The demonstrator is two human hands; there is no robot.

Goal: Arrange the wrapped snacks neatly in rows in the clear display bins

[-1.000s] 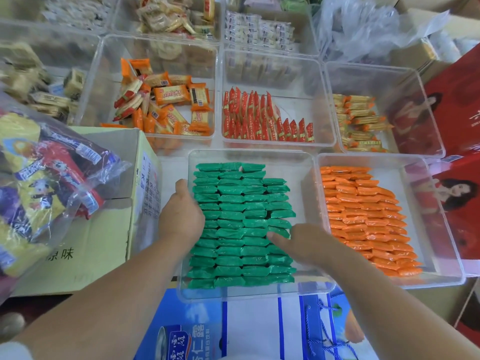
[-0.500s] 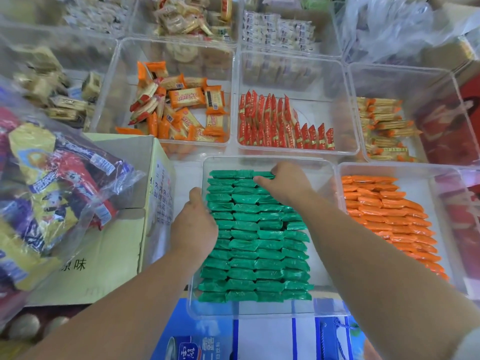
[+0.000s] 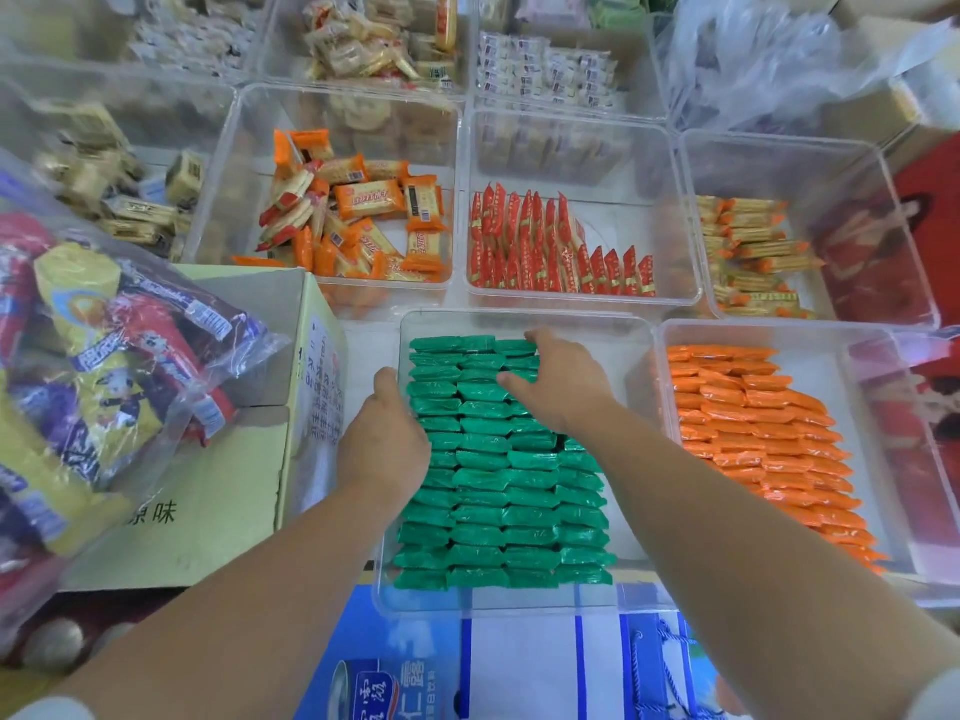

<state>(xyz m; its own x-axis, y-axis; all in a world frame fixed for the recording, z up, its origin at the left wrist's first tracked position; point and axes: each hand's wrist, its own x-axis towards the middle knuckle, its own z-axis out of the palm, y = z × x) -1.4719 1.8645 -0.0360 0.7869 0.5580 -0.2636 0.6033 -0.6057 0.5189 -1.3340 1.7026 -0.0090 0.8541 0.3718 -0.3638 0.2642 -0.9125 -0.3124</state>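
Green wrapped snacks (image 3: 498, 491) lie in neat rows in the near clear bin (image 3: 519, 608). My left hand (image 3: 384, 444) sits over the bin's left wall, thumb outside and fingers down inside against the left column of snacks. At the far right corner of the green rows, my right hand (image 3: 563, 381) rests with fingers spread and loosely bent, touching the top packs. The neighbouring bin (image 3: 810, 335) holds orange wrapped snacks (image 3: 753, 428) laid in slanting rows.
Behind stand bins with loose orange biscuit packs (image 3: 358, 215), upright red packs (image 3: 550, 252) and yellow-orange sticks (image 3: 753, 252). A cardboard box (image 3: 208, 511) carrying a plastic bag of mixed snacks (image 3: 104, 356) is at the left. A blue carton (image 3: 467, 667) lies below the bin.
My right hand moved from the near right side of the green rows up to their far right corner. My left hand stayed at the bin's left wall.
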